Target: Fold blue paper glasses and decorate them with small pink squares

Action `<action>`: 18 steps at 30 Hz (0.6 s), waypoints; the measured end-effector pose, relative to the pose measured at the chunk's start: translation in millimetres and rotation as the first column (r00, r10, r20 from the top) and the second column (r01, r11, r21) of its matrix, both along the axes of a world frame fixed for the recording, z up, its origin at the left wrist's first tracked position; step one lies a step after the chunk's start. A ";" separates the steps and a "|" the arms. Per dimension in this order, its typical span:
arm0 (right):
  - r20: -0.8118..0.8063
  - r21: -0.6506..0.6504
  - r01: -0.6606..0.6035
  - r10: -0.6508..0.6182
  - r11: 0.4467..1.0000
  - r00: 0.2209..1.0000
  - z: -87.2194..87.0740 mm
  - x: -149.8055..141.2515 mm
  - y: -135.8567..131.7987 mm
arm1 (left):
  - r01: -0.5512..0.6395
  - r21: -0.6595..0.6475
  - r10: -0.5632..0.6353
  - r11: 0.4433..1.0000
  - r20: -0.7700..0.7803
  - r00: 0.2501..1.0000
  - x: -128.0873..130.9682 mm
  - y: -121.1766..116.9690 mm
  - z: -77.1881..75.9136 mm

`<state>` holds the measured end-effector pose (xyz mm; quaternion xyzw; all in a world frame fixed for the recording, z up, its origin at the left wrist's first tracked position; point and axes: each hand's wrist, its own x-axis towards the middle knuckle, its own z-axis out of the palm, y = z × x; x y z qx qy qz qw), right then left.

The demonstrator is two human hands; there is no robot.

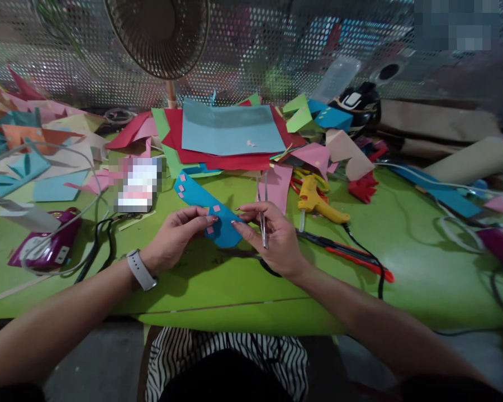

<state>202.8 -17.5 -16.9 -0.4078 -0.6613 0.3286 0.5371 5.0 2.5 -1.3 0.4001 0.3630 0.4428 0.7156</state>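
A blue paper piece [228, 226] with several small pink squares stuck on it is held between both hands above the green table. My left hand [180, 231] pinches its lower left side, thumb on top beside a pink square. At its right edge, my right hand [274, 231] grips the paper between thumb and fingertips. Metal tweezers [263, 215] are also tucked in the right hand, pointing up and away from me. Under the right hand lies a dark object, partly hidden, which I cannot make out.
A yellow glue gun [314, 198] and a long black and red tool [347, 254] lie to the right. Behind stand stacked paper sheets [230, 128] and a fan [159, 33]. A phone [138, 187], a purple box [48, 240], cables and folded paper pieces [37, 139] occupy the left.
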 end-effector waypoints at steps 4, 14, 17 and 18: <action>-0.027 -0.038 -0.001 0.000 0.999 1.000 0.4 0.7 0.7 | -0.002 0.007 0.002 1.000 0.000 1.000 -1.3 -0.2 0.3; -0.145 -0.035 -0.024 0.019 0.999 0.989 8.8 18.7 14.2 | 0.166 -0.084 -0.166 0.982 0.014 0.986 -9.2 4.1 -1.1; -0.153 0.043 -0.034 0.040 0.998 0.987 14.3 27.6 19.7 | 0.150 -0.045 -0.151 0.988 -0.023 0.988 -14.0 7.8 5.1; -0.147 0.071 -0.043 0.053 0.997 0.988 16.0 30.8 21.9 | 0.124 -0.025 -0.125 0.992 -0.038 0.991 -15.7 9.4 7.0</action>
